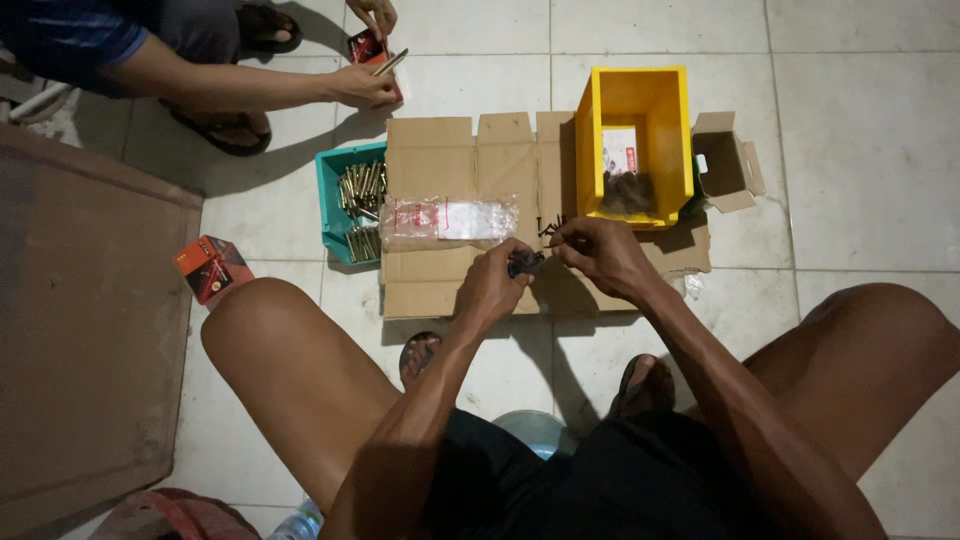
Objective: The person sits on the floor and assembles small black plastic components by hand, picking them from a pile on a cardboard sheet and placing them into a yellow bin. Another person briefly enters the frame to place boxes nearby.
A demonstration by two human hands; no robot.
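My left hand [492, 283] is closed around a bunch of small black screws [524, 263] just above the flattened cardboard [440, 160]. My right hand [603, 252] pinches one thin dark screw between thumb and finger, right beside the bunch. Both hands hover over the cardboard's front edge, between my bare knees. A yellow bin [634, 100] behind my right hand holds more dark screws and a paper label. A stack of clear plastic bags [447, 220] lies on the cardboard to the left of my hands.
A teal bin [335, 185] of brass-coloured screws sits left of the cardboard. Another person at the top left handles a small red box [366, 47]. A red and black box [211, 266] lies by my left knee. An open carton [728, 160] stands right of the yellow bin.
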